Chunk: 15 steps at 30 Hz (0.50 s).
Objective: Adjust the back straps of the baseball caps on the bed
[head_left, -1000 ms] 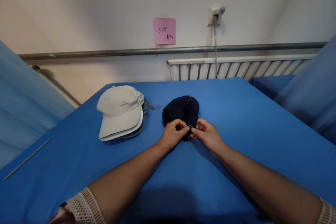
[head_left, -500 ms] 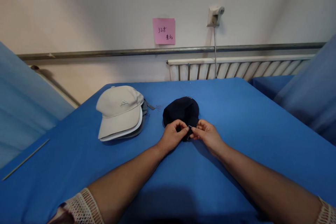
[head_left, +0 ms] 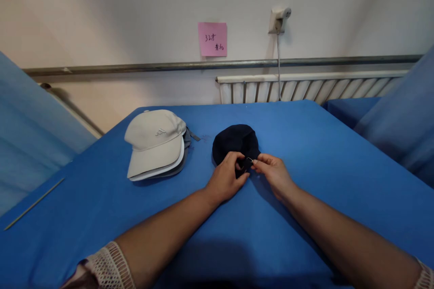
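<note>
A dark navy cap (head_left: 234, 141) lies on the blue table (head_left: 305, 144) in front of me, its back strap toward me. My left hand (head_left: 226, 179) is closed on the strap at the cap's near edge. My right hand (head_left: 273, 172) pinches the small metal buckle (head_left: 249, 161) on that strap with thumb and forefinger. The two hands nearly touch. To the left, apart from them, lies a stack of caps (head_left: 156, 143) with a beige one on top.
A thin wooden stick (head_left: 34, 204) lies near the table's left edge. Behind the table run a radiator (head_left: 305, 90), a metal rail and a wall with a pink note (head_left: 212, 39) and a socket with a cord (head_left: 278, 20). Blue fabric rises at both sides.
Both hands have shifted slightly to the right with the strap. The left fingers now cover more of the strap, and the right hand's pinch on the buckle shows more plainly.
</note>
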Available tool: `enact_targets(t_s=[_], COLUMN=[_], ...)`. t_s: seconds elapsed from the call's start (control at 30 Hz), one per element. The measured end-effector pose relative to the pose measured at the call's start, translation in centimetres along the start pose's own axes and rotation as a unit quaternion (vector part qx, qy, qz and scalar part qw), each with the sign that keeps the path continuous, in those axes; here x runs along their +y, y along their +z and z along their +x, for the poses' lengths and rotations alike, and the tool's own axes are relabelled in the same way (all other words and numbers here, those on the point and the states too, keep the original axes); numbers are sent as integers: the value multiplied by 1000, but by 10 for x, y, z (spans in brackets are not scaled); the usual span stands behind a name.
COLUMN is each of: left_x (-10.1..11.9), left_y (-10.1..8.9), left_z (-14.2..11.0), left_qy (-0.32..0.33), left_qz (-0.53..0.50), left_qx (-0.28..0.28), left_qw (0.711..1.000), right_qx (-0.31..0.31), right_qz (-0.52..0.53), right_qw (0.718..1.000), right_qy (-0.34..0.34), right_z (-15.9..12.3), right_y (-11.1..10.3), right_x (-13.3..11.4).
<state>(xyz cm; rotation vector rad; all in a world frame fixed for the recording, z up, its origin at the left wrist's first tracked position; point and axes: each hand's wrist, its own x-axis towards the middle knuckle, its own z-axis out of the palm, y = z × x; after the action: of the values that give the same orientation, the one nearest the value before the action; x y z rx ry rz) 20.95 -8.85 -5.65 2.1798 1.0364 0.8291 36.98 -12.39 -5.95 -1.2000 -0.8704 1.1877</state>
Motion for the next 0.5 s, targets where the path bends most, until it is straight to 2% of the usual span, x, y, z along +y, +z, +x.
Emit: enact_targets(t_s=[0.13,0.5], left_x=[-2,-3], left_y=[1,1], left_z=[1,4], left_qy=[3,-2], left_qz=[42,39], left_qx=[-8,-13], left_qw=[999,999], right_qx=[7,46], right_qz=[-13,23], right_qw=[1000,999], right_qy=[-3,17], right_z=[0,1], right_y=[-1,0], right_x=[0,1])
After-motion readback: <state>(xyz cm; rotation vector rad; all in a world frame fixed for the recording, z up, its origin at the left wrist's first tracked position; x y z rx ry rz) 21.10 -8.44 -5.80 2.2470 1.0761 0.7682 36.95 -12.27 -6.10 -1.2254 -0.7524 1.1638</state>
